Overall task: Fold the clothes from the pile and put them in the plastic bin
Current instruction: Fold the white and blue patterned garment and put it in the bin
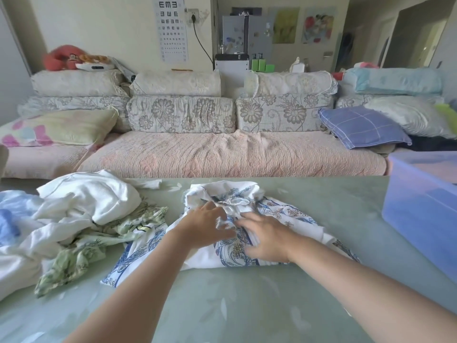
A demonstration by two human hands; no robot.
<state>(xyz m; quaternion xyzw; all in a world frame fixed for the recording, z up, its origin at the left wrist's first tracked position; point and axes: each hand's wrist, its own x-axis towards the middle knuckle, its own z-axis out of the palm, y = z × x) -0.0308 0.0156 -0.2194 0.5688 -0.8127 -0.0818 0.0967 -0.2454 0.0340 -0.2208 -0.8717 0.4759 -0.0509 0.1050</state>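
Blue-and-white floral cotton garment (pixel 284 214) lies bunched on the pale green table (pixel 247 305), directly under both grips, its long axis running near-left to far-right. Left hand (pixel 207 226) and right hand (pixel 265 240) press it with fingers loosely spread, clamped on nothing. Translucent blue plastic bin (pixel 420 206) sits well right of the right grip, the nearer one, and is cropped by the frame edge. Crumpled white-and-green clothes pile (pixel 86 214) lies left of the left grip. Right fingertips blur.

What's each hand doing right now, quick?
Left hand: open, pressing on the blue-patterned garment.
Right hand: open, resting flat on the same garment.
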